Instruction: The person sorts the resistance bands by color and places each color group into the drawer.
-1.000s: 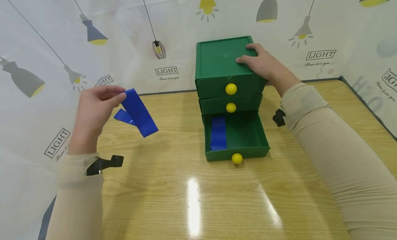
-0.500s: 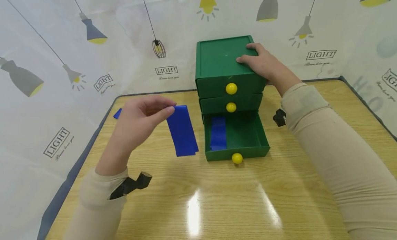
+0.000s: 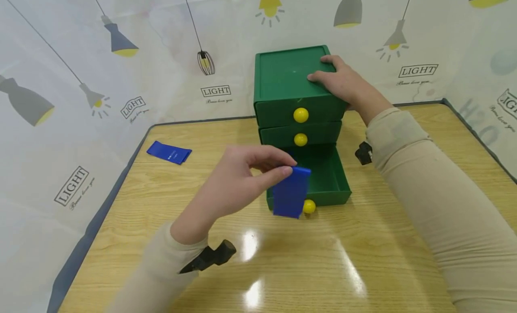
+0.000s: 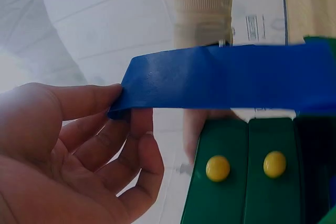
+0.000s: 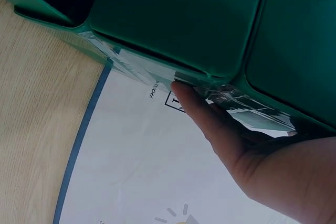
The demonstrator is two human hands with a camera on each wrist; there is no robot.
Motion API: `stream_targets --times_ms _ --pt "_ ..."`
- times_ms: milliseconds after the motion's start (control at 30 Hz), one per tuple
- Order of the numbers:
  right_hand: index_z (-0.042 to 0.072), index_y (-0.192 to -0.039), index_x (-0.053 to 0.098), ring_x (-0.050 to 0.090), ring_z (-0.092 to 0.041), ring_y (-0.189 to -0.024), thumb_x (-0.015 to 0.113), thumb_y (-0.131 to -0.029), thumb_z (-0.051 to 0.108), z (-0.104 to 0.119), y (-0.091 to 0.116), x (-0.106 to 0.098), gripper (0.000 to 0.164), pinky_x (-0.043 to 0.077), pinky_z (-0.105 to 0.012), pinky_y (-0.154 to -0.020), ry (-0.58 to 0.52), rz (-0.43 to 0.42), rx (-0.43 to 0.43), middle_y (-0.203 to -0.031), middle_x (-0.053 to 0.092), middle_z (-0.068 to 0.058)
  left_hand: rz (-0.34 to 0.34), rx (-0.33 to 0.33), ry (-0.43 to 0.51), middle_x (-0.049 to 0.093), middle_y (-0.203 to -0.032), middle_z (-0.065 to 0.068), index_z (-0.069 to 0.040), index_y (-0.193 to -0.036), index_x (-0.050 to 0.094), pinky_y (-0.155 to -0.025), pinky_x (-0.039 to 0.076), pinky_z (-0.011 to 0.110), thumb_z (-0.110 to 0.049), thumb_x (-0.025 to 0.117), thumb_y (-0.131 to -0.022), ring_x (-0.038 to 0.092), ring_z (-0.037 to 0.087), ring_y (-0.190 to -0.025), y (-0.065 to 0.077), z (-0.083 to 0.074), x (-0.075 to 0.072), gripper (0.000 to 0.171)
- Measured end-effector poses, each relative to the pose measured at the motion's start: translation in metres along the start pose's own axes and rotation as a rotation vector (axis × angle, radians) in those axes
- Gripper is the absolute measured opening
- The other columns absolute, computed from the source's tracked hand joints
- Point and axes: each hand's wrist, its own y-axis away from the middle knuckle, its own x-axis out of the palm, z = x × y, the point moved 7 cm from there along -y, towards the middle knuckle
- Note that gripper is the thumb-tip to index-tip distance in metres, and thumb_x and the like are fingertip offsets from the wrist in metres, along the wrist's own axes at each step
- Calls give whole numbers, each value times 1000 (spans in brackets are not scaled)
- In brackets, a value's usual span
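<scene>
A green three-drawer chest (image 3: 288, 86) (image 5: 210, 19) stands at the back of the wooden table, its bottom drawer (image 3: 329, 178) pulled out. My left hand (image 3: 242, 178) (image 4: 79, 150) pinches a folded blue band (image 3: 291, 194) (image 4: 226, 80) between thumb and forefinger, hanging over the open drawer's front left corner. It hides the band seen earlier inside the drawer. My right hand (image 3: 343, 81) (image 5: 231, 140) rests flat on the chest's top right corner, fingers straight. Another blue band (image 3: 168, 152) lies on the table at the far left.
Yellow knobs (image 3: 300, 115) mark each drawer front; the top two drawers are closed. A lamp-patterned white sheet (image 3: 121, 57) walls the table behind and on both sides. The wooden table (image 3: 282, 268) stretches toward me in front of the chest.
My left hand has carried the blue band rightward from the table's left side to over the open drawer. The other band now shows on the table. The right hand stayed put.
</scene>
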Motion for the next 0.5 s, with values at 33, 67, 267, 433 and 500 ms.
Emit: stream_targets --times_ms 33,67,267,433,500 --pt "46 -170 1 35 -46 -155 50 -102 66 0 0 0 86 41 -69 -119 2 0 -2 -181 3 -11 11 6 9 81 -106 -2 -13 -112 81 -79 61 33 -15 72 -102 71 9 -86 -2 -1 5 13" --pt "46 -170 1 35 -46 -155 50 -102 67 1 1 0 86 41 -69 -119 2 0 -4 -181 3 -11 18 10 20 80 -104 -3 -13 -112 81 -78 61 32 -15 72 -102 71 8 -85 -3 -2 9 13" --pt "44 -170 2 35 -47 -155 50 -102 66 2 3 1 86 41 -70 -119 2 1 -11 -181 3 -12 31 -33 121 80 -104 -2 -15 -111 81 -76 62 28 -16 74 -102 73 7 -83 -17 2 34 12" --pt "43 -170 3 36 -47 -154 50 -102 66 2 3 1 86 41 -70 -119 5 -7 -22 -181 4 -12 -7 -112 209 77 -84 6 -14 -113 80 -58 55 29 -19 73 -102 70 16 -65 -33 14 49 13" --pt "43 -170 3 37 -48 -154 50 -102 66 1 3 1 86 41 -70 -118 8 -11 -24 -181 5 -12 -39 -124 260 76 -82 11 -11 -114 79 -59 57 29 -17 72 -103 70 18 -62 -40 19 52 14"
